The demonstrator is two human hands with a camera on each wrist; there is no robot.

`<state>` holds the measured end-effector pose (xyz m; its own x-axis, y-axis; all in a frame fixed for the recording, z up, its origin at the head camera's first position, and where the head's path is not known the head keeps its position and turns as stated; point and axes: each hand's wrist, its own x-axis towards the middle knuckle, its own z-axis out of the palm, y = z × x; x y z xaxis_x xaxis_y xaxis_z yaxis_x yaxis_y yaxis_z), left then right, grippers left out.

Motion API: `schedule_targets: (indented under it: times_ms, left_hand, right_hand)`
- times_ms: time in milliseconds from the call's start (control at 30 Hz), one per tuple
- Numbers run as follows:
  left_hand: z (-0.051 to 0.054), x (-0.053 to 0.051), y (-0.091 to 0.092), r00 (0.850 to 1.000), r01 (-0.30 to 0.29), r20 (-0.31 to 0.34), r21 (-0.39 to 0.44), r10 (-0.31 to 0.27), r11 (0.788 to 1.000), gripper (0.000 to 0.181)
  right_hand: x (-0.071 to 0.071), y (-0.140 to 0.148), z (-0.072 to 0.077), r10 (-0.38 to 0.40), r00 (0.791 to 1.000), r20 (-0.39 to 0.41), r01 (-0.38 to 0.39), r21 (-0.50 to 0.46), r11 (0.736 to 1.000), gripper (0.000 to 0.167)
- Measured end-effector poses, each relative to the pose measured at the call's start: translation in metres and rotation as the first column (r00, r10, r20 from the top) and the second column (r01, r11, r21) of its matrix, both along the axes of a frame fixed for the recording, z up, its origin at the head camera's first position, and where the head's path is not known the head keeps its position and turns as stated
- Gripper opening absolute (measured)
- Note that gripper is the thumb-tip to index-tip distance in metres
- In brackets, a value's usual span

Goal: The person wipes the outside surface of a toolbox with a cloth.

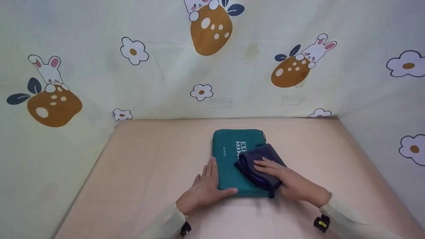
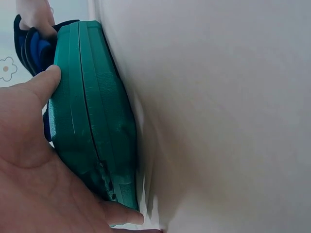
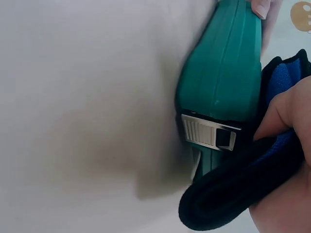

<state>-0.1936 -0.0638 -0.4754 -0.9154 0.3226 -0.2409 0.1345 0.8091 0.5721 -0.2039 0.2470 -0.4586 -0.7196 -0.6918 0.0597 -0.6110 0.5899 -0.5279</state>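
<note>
A teal hard-shell case [image 1: 229, 166] with white lettering and arrow marks lies flat on the table. A metal latch [image 3: 210, 132] shows on its side in the right wrist view. My left hand [image 1: 204, 191] rests against the case's near left corner, fingers straight along the left side and thumb along the near edge. A folded dark cloth [image 1: 265, 152], blue inside its folds [image 3: 284, 77], lies over the right part of the lid. My right hand [image 1: 290, 181] holds this cloth against the case, fingers on top and thumb tucked at the fold.
The case rests on a pale beige tabletop [image 1: 149, 166]. Behind it and at both sides hangs a light curtain [image 1: 159, 86] printed with rabbits, orange fruits and flowers. Dark bands [image 1: 322, 223] are worn on both wrists.
</note>
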Motion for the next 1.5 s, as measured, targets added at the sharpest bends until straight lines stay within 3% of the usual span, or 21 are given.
schedule_targets:
  times_ms: [133, 267, 433, 700, 967, 1133, 1267, 1500]
  left_hand:
    - [0.000, 0.000, 0.000, 1.000, 0.000, -0.002, -0.004, 0.000, 1.000, 0.132]
    - [0.000, 0.001, 0.000, 1.000, 0.003, -0.013, 0.002, -0.003, 1.000, 0.131]
    - [0.000, 0.001, 0.001, 1.000, 0.005, -0.020, 0.012, -0.005, 1.000, 0.131]
    - [-0.001, 0.001, 0.000, 1.000, 0.004, -0.005, 0.003, -0.004, 1.000, 0.132]
    - [-0.003, 0.000, 0.000, 1.000, -0.002, -0.008, 0.010, 0.002, 1.000, 0.133]
    - [-0.003, -0.001, 0.000, 1.000, -0.006, -0.010, 0.000, 0.006, 1.000, 0.133]
    - [-0.002, 0.000, 0.001, 1.000, -0.002, -0.012, 0.003, 0.002, 1.000, 0.133]
    - [-0.002, 0.001, 0.001, 1.000, -0.007, -0.012, 0.001, 0.007, 1.000, 0.133]
  right_hand:
    - [0.001, 0.005, -0.002, 0.058, 0.998, -0.001, -0.058, -0.047, 0.997, 0.097]
    - [-0.001, 0.011, -0.001, 0.124, 0.992, 0.034, -0.116, -0.164, 0.980, 0.079]
    - [-0.007, 0.014, 0.002, 0.138, 0.978, 0.154, -0.092, -0.275, 0.957, 0.039]
    - [-0.010, 0.020, 0.009, 0.140, 0.968, 0.209, -0.066, -0.328, 0.942, 0.025]
    - [-0.006, 0.030, 0.007, 0.045, 0.989, 0.139, -0.011, -0.237, 0.971, 0.038]
    - [-0.006, 0.039, 0.002, -0.018, 1.000, 0.025, 0.022, -0.151, 0.988, 0.062]
    - [-0.008, 0.050, -0.002, -0.063, 0.996, -0.069, 0.060, -0.053, 0.997, 0.075]
    - [-0.012, 0.067, -0.010, -0.133, 0.984, -0.121, 0.153, 0.180, 0.972, 0.084]
